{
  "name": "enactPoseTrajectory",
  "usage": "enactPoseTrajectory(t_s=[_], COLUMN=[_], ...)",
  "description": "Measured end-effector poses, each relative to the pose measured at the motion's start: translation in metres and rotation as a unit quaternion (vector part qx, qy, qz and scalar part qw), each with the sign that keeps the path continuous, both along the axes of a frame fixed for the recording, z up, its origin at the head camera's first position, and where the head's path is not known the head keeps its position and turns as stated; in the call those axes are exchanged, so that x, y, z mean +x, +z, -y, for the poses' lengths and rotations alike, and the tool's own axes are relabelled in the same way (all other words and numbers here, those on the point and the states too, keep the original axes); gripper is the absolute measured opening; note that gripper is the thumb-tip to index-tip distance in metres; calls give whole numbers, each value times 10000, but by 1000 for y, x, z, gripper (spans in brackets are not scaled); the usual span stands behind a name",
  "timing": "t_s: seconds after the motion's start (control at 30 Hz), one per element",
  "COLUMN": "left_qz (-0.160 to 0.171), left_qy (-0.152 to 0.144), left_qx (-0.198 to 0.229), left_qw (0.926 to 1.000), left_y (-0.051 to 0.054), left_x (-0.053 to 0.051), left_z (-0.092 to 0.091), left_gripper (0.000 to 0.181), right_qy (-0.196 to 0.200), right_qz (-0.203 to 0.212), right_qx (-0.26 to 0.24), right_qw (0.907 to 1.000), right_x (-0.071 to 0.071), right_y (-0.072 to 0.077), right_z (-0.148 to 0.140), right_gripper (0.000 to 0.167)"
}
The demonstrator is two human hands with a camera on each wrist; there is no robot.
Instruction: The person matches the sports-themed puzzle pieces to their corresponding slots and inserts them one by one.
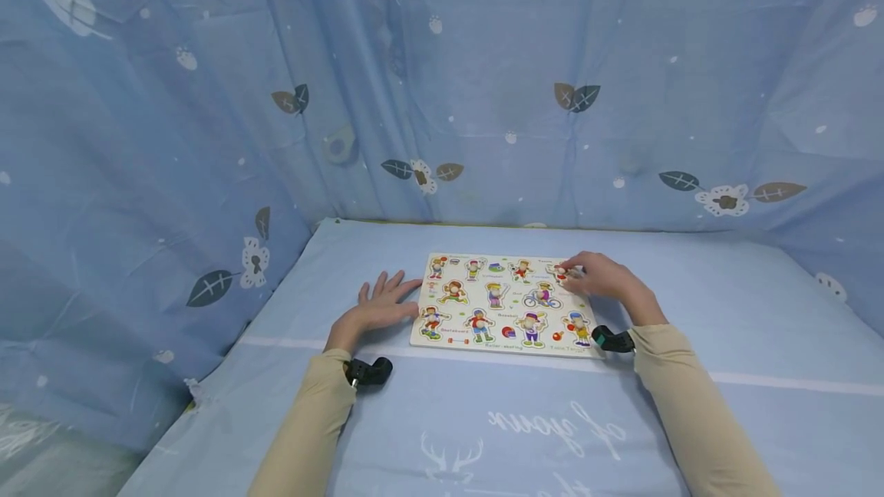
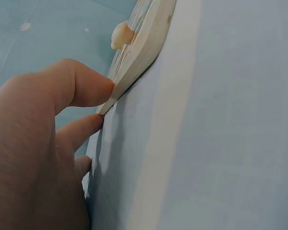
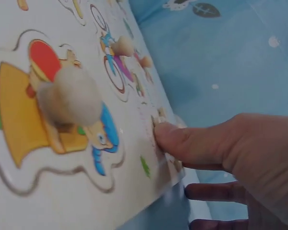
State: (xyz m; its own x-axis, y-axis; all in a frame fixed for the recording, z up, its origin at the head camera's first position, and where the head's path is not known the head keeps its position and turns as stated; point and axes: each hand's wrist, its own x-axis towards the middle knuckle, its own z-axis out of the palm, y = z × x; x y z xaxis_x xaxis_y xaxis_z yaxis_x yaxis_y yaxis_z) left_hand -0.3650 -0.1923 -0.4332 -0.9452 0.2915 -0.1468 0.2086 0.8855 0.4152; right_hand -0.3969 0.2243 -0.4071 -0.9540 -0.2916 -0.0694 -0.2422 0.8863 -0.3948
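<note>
A wooden knob puzzle board (image 1: 514, 311) with cartoon sports figures lies on the table. At its left edge, my left hand (image 1: 376, 309) has its fingers spread, and the thumb (image 2: 93, 88) and a fingertip touch the board's side. My right hand (image 1: 608, 280) is at the upper right corner, where thumb and fingers pinch the tennis figure piece (image 1: 558, 273). That piece is mostly hidden by the fingers in the right wrist view. Nearest to the right wrist is the table tennis figure piece (image 3: 53, 105) with a round wooden knob. Other pieces, such as the cyclist (image 1: 542, 296), sit in their cutouts.
A light blue patterned cloth (image 1: 442, 420) with a white stripe covers the table. Blue curtains (image 1: 497, 83) with leaf prints hang behind and at the left. A black wrist camera (image 1: 369, 371) sits on the left wrist, another camera (image 1: 613, 339) on the right.
</note>
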Motion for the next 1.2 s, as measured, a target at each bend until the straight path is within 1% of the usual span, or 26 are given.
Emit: enactPoseTrajectory(t_s=[0.07, 0.13, 0.3, 0.37, 0.53, 0.6, 0.7, 0.9, 1.0, 1.1, 1.2], left_qz=[3, -4, 0, 2, 45, 80, 70, 8, 49, 70, 68], left_qy=[14, 23, 0, -5, -21, -61, -108, -123, -162, -162, -128], left_qx=[-10, -3, 13, 8, -38, -55, -32, 20, -32, -64, -58], left_qw=[10000, 10000, 10000, 10000, 10000, 9999, 9999, 9999, 9999, 9998, 9999], left_y=[1, 1, 1, 2, 1, 1, 0, 3, 2, 0, -1], left_x=[1, 2, 2, 2, 3, 4, 3, 3, 5, 5, 4], left_z=[1, 1, 3, 4, 3, 2, 1, 4, 5, 5, 6], left_gripper=[77, 77, 76, 76, 75, 75, 74, 74, 75, 76, 76], right_qy=[-50, -134, -519, -662, -859, -852, -786, -657, -555, -472, -336], right_qz=[-59, -86, -29, -58, -586, -810, -851, -439, -274, -216, -301], right_qx=[-8, 91, 307, 301, 444, 582, 661, 403, 359, 347, 333], right_qw=[10000, 9998, 9982, 9973, 9936, 9914, 9911, 9961, 9974, 9980, 9984], right_x=[-1, 0, -1, -2, 0, 1, 3, 2, 4, 6, 7], right_y=[-1, 0, 2, 1, -7, -9, -9, -3, -4, -4, -5], right_z=[2, 5, 12, 14, 20, 21, 21, 17, 15, 15, 15], right_gripper=[49, 50, 51, 51, 32, 26, 24, 31, 35, 37, 40])
